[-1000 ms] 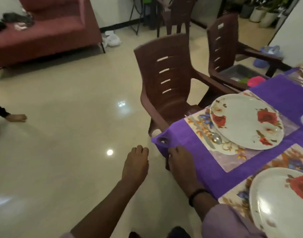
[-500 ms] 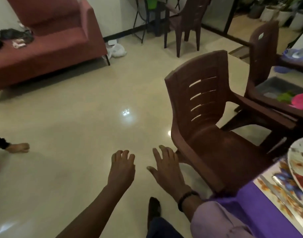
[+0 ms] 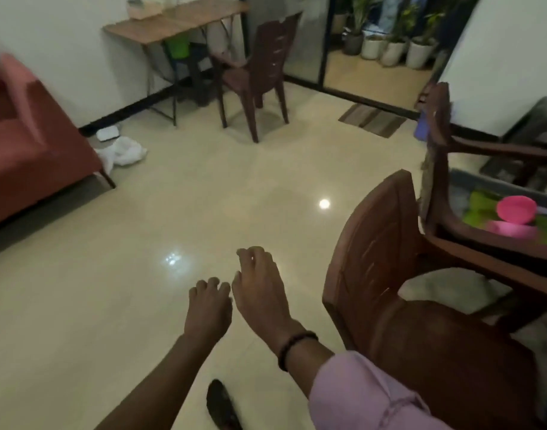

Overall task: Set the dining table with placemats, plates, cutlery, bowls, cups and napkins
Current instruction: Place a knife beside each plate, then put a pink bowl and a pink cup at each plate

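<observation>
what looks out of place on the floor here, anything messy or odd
A crumpled white bag lies loose on the floor beside the red sofa, with a small white box by the wall. Both hands hold nothing.

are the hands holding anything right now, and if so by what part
Nothing is held. The left hand and right hand both hang over bare floor with fingers loosely curled, beside the brown chair.

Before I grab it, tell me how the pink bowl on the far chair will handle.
The pink bowl looks like thin plastic, so probably light and hard to break. It lies tilted among green pieces in a tray, so it may slide or rock when touched. Its smooth rim could be slippery.
</observation>
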